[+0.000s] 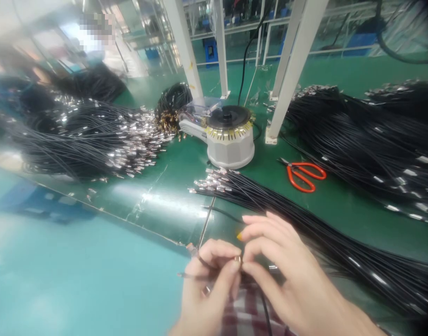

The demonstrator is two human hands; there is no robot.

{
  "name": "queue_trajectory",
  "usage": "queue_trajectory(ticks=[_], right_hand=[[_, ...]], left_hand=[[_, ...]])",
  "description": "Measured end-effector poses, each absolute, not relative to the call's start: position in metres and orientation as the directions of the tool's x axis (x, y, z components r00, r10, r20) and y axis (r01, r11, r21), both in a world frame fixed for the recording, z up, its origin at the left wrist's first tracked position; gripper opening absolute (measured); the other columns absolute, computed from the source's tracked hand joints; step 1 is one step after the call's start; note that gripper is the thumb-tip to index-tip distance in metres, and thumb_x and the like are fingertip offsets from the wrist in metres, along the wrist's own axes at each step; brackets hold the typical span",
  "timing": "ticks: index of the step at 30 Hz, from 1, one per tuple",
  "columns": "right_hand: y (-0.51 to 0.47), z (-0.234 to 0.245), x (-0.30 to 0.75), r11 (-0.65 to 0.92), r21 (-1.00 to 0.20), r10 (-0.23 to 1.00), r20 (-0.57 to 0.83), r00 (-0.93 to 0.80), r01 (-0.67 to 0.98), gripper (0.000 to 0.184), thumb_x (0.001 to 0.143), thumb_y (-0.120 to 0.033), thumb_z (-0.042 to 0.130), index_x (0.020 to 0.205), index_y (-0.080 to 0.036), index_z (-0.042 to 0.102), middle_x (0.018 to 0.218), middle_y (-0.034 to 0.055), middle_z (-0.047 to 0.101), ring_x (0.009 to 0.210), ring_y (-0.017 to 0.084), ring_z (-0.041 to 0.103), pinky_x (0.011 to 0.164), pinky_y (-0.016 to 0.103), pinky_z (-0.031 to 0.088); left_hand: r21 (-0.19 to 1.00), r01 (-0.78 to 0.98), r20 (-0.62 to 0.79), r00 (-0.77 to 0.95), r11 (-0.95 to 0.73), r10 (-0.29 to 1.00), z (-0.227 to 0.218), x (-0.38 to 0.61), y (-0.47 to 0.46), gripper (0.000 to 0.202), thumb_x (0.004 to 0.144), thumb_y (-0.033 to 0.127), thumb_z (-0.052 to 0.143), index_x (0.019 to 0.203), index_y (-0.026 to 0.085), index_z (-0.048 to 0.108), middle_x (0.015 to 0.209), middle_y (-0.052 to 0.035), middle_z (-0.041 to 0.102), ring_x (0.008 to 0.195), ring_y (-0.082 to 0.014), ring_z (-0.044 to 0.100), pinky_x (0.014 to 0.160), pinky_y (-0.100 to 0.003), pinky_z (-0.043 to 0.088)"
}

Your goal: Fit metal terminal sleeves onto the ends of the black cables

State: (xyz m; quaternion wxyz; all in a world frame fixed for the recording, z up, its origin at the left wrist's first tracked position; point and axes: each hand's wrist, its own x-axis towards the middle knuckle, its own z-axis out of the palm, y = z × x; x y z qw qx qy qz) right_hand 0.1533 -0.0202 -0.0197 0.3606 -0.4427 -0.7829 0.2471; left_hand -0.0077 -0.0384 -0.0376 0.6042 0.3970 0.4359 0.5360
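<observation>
My left hand (210,280) is closed, its thumb and forefinger pinched at a small brass-coloured connector (238,259). Black cable ends (189,276) stick out between its fingers to the left. The thumb and forefinger of my right hand (287,266) press together at the same connector from the right, and its other fingers are raised. A small yellow piece (239,236), perhaps tape, shows at one of those raised fingertips. Below the hands a black cable (265,310) hangs down. Most of what lies between the fingertips is hidden.
A white tape dispenser (231,149) with a black disc stands beyond my hands. Red-handled scissors (305,175) lie to its right. Bundles of black cables lie in front (270,198), at left (77,140) and at right (368,140). White posts (291,79) rise from the green table (157,200).
</observation>
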Motion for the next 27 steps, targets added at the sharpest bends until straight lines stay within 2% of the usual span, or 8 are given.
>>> queue_trajectory(ticks=[3, 6, 10, 13, 19, 24, 27], right_hand=[[-0.0222, -0.0262, 0.1517, 0.527, -0.679, 0.850, 0.407, -0.335, 0.511, 0.018, 0.086, -0.004, 0.054, 0.088, -0.022, 0.056, 0.102, 0.0054, 0.064, 0.120, 0.023, 0.053, 0.109, 0.049, 0.029], [-0.0237, -0.0308, 0.1520, 0.562, -0.640, 0.823, 0.497, -0.275, 0.524, 0.014, 0.086, -0.010, 0.062, 0.091, -0.023, 0.058, 0.103, 0.0068, 0.063, 0.120, 0.024, 0.052, 0.109, 0.050, 0.030], [-0.0239, -0.0307, 0.1519, 0.586, -0.606, 0.798, 0.548, -0.252, 0.537, 0.016, 0.085, -0.011, 0.065, 0.094, -0.024, 0.064, 0.102, 0.0052, 0.065, 0.117, 0.024, 0.054, 0.108, 0.051, 0.030], [-0.0245, -0.0287, 0.1499, 0.565, -0.628, 0.810, 0.546, -0.214, 0.535, 0.016, 0.085, -0.008, 0.064, 0.086, -0.024, 0.066, 0.097, 0.0030, 0.067, 0.113, 0.023, 0.057, 0.109, 0.050, 0.030], [-0.0247, -0.0242, 0.1476, 0.519, -0.654, 0.839, 0.514, -0.180, 0.550, 0.014, 0.084, -0.011, 0.065, 0.083, -0.025, 0.068, 0.095, 0.0007, 0.070, 0.110, 0.022, 0.061, 0.109, 0.047, 0.031], [-0.0242, -0.0264, 0.1462, 0.546, -0.644, 0.828, 0.512, -0.228, 0.536, 0.017, 0.087, -0.006, 0.059, 0.082, -0.022, 0.063, 0.095, 0.0002, 0.071, 0.112, 0.020, 0.061, 0.114, 0.045, 0.022], [-0.0245, -0.0311, 0.1481, 0.554, -0.655, 0.829, 0.489, -0.271, 0.514, 0.016, 0.087, -0.005, 0.058, 0.086, -0.021, 0.059, 0.101, 0.0031, 0.068, 0.118, 0.020, 0.056, 0.114, 0.046, 0.022]], left_hand=[[0.923, -0.352, -0.159, 0.021, 0.156, 0.987, -0.0379, -0.0079, -0.0377, 0.007, 0.084, 0.023, 0.070, 0.084, 0.017, 0.066, 0.070, 0.0008, 0.062, 0.042, -0.0014, 0.046, 0.043, -0.014, 0.034], [0.920, -0.355, -0.155, 0.062, 0.167, 0.986, -0.0403, -0.0103, -0.0376, 0.006, 0.086, 0.023, 0.068, 0.086, 0.017, 0.065, 0.064, 0.0022, 0.059, 0.041, -0.0023, 0.047, 0.043, -0.014, 0.034], [0.921, -0.363, -0.130, 0.060, 0.143, 0.990, -0.0431, -0.0113, -0.0370, 0.003, 0.087, 0.020, 0.067, 0.087, 0.018, 0.065, 0.076, -0.0002, 0.064, 0.042, -0.0017, 0.050, 0.043, -0.014, 0.037], [0.913, -0.386, -0.126, 0.048, 0.134, 0.991, -0.0418, -0.0094, -0.0366, 0.002, 0.086, 0.019, 0.066, 0.087, 0.018, 0.065, 0.079, -0.0001, 0.064, 0.043, -0.0014, 0.050, 0.043, -0.013, 0.036], [0.922, -0.369, -0.108, 0.050, 0.119, 0.993, -0.0392, -0.0079, -0.0378, 0.001, 0.087, 0.018, 0.066, 0.087, 0.018, 0.066, 0.079, -0.0004, 0.065, 0.043, -0.0023, 0.052, 0.045, -0.016, 0.038], [0.923, -0.362, -0.122, 0.047, 0.130, 0.991, -0.0417, -0.0080, -0.0376, 0.000, 0.087, 0.019, 0.065, 0.087, 0.019, 0.065, 0.079, 0.0006, 0.065, 0.043, -0.0012, 0.051, 0.045, -0.015, 0.038], [0.916, -0.378, -0.131, 0.041, 0.137, 0.991, -0.0417, -0.0081, -0.0361, 0.002, 0.088, 0.019, 0.065, 0.086, 0.018, 0.065, 0.080, 0.0003, 0.066, 0.043, -0.0013, 0.051, 0.046, -0.015, 0.039]])
